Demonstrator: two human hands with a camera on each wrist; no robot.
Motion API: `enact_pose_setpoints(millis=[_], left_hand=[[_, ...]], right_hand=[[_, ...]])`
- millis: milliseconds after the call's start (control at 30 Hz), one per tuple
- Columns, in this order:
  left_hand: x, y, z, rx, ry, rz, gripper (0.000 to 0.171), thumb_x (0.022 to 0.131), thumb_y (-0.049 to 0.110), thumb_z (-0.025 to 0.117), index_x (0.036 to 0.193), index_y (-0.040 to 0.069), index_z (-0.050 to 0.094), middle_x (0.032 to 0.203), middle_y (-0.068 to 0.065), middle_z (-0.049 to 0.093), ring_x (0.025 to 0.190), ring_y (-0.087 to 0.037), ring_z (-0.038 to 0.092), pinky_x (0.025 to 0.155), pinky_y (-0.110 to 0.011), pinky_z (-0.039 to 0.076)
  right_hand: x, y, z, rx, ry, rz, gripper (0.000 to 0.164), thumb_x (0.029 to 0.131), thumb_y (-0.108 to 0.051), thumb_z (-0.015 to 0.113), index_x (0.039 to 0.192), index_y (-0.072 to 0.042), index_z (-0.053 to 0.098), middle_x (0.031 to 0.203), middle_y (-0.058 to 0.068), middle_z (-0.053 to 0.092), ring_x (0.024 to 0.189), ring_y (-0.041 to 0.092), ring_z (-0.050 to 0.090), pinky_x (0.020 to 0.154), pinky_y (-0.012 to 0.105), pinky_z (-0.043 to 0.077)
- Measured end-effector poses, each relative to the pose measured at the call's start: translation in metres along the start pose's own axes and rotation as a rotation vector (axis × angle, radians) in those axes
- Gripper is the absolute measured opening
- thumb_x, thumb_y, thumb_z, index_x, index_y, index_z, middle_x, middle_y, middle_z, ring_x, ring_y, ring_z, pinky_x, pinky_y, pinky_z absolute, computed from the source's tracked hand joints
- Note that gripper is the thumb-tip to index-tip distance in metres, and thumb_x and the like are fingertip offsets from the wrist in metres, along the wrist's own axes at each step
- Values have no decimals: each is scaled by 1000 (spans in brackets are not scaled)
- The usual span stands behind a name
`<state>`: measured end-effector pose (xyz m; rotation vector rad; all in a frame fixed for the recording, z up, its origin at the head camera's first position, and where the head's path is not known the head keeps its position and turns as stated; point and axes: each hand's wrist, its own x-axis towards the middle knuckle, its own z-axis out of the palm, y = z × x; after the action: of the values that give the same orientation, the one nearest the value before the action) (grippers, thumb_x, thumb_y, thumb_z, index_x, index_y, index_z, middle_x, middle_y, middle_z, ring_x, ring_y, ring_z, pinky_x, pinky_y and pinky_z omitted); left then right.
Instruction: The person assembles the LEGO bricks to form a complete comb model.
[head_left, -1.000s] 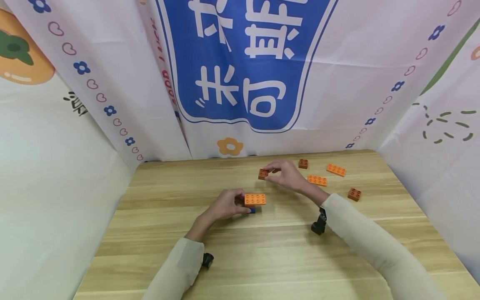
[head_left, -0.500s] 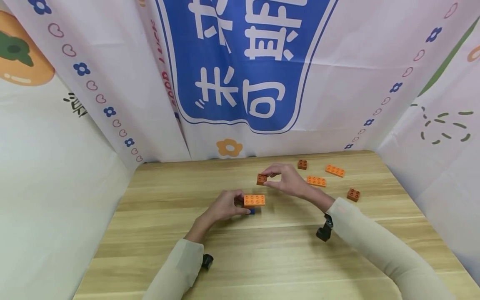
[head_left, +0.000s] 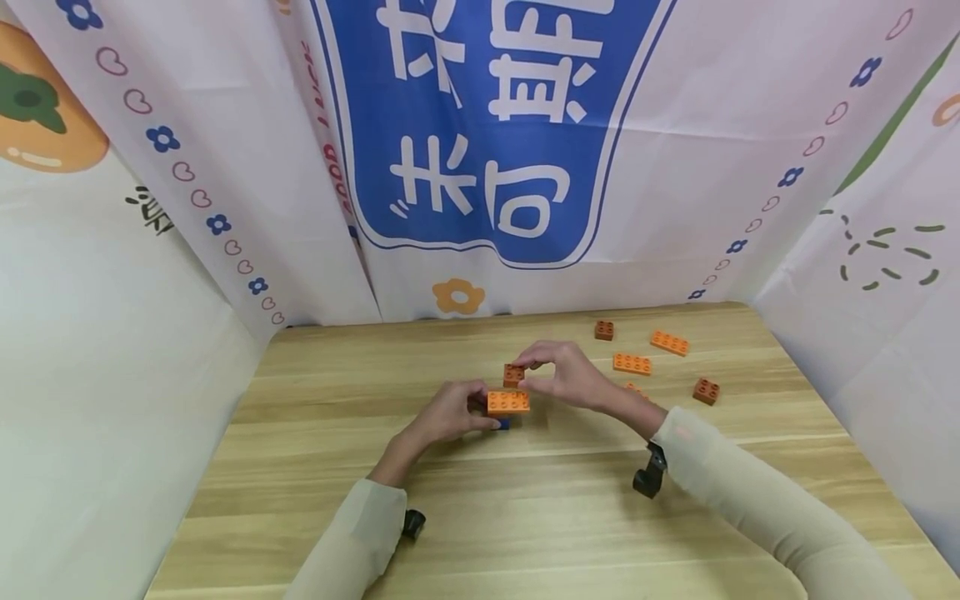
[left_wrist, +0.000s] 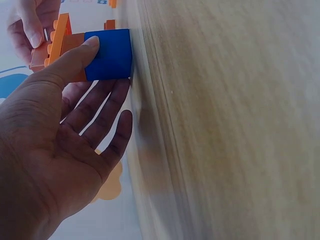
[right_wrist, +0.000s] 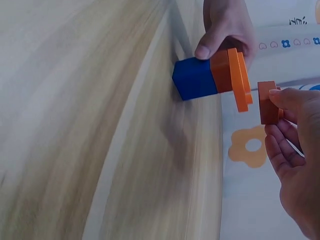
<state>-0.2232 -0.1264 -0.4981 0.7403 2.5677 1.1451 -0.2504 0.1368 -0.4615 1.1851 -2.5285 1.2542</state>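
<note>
My left hand (head_left: 448, 410) grips a small stack of toy building bricks near the middle of the table. At the bottom of the stack is a blue brick (right_wrist: 195, 78), with a brown brick (right_wrist: 221, 72) on it and a flat orange plate brick (head_left: 508, 402) across the top. The left thumb presses the side of the blue brick in the left wrist view. My right hand (head_left: 564, 374) pinches a loose brown brick (right_wrist: 268, 103) between thumb and fingers. That brick is held just above the orange plate, with a narrow gap between them in the right wrist view.
Toward the back right of the wooden table (head_left: 315, 467) lie two brown bricks (head_left: 604, 330) and several orange plates (head_left: 669, 342), one partly hidden by the right wrist. Printed white cloth (head_left: 322, 283) walls the table's back and sides.
My right hand has come toward the front and slightly left, bringing its brown brick from behind the stack to the orange plate. The left hand and stack have stayed nearly still.
</note>
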Motion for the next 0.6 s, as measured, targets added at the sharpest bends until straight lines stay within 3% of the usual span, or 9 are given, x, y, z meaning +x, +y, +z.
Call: enact_pose_setpoints(millis=[333,600], left_hand=[[-1,-1,0,-17,-3,33,27,88,11,88,108,4,72,103,-4,76,93,-14,72,82,-28,60],[-2,0,-1,-21,2,14,25,88,12,88,107,6,72,102,-3,76,92,-13,71,83,-27,60]], right_hand=[[0,-6,8,39,-10,-76,32,87,-6,88,118,-5,80,112,7,79,104,22,74,85,51,62],[1,-9,13,45,-21,-103,30,87,-7,88,115,-4,80,110,6,79,102,20,74,85,45,63]])
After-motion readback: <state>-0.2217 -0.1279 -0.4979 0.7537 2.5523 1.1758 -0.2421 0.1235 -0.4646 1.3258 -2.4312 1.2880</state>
